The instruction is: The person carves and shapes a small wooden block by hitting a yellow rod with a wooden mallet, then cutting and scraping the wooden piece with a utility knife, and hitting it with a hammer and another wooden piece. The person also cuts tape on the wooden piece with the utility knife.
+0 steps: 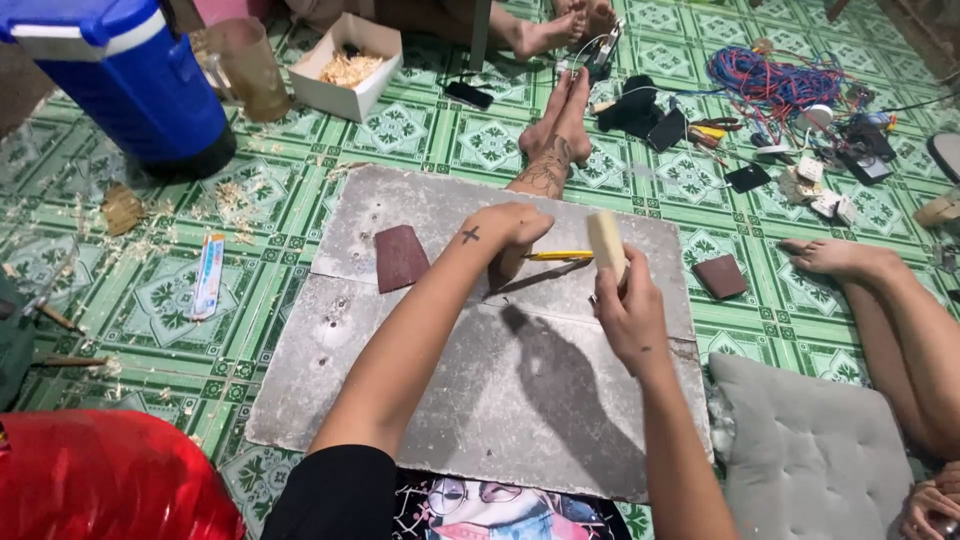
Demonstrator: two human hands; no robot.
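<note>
The right hand (pixel 628 318) is clamped on a pale wooden block (pixel 606 243) held upright over the far right of the grey board (pixel 470 400), the left hand (pixel 510 225) closed on a yellow pencil (pixel 560 256) beside it, so marking would likely go best with the block steadied

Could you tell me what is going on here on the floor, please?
A person sits on a green tiled floor over a grey board. The right hand holds a pale wooden block upright, and the left hand holds a yellow pencil lying toward the block. Two dark reddish sandpaper pieces lie nearby, one on the board, one on the tiles. Wood shavings are scattered to the left.
</note>
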